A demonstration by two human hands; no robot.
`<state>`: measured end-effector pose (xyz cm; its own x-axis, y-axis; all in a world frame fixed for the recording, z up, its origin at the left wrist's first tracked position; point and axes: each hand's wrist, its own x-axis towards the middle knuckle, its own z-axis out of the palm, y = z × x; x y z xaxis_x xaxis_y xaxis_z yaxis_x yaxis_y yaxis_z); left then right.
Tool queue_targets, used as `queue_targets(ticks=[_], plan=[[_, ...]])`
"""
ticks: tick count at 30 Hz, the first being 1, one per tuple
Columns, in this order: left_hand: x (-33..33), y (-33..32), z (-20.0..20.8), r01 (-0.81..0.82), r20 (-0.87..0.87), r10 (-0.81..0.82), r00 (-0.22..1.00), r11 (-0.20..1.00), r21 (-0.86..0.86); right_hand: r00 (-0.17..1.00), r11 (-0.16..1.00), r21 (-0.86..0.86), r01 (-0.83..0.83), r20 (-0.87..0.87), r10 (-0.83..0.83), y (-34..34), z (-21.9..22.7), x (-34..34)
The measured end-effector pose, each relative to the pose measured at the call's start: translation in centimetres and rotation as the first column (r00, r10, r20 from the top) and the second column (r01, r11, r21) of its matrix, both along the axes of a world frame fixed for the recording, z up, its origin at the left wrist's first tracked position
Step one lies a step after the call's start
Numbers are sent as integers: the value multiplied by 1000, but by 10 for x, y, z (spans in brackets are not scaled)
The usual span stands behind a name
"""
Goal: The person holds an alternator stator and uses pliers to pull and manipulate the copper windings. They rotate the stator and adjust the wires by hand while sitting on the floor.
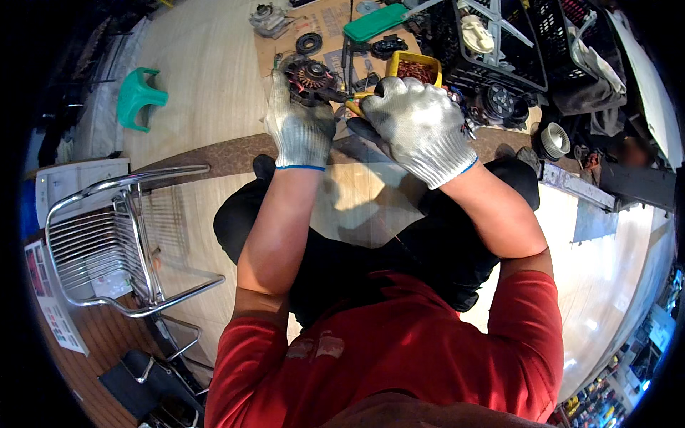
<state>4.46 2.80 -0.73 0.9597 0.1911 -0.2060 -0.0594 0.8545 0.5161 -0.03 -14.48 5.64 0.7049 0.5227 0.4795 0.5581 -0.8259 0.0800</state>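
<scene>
Both my hands wear white knit gloves. My left hand is closed around a round dark motor part with a ring of copper-coloured windings, held up in front of me. In my right hand is a pair of pliers with yellow handles, gripped in a fist. Their dark jaws point left and reach the near edge of the motor part. Whether the jaws bite on anything there is too small to tell.
Beyond my hands, cardboard carries a black ring, a metal housing and a green flat piece. A yellow bin holds reddish-brown bits. Black crates stand right; a green stool and metal chair left.
</scene>
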Motion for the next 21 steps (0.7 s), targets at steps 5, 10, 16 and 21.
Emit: queue_targets(ticks=[5, 10, 16, 21], plan=[[-2, 5, 1, 9, -3, -9, 1000, 1000, 6, 1000, 1000, -2, 7, -18, -7, -1, 3, 1], [-5, 1, 4, -36, 13, 35, 999, 994, 102, 976, 999, 7, 46, -214, -43, 3, 6, -2], [-5, -1, 1, -79, 47, 73, 996, 987, 142, 984, 998, 61, 20, -178, -9, 5, 4, 0], [-6, -1, 0, -53, 71, 41, 997, 984, 168, 977, 996, 90, 18, -214, 2, 4, -1, 1]])
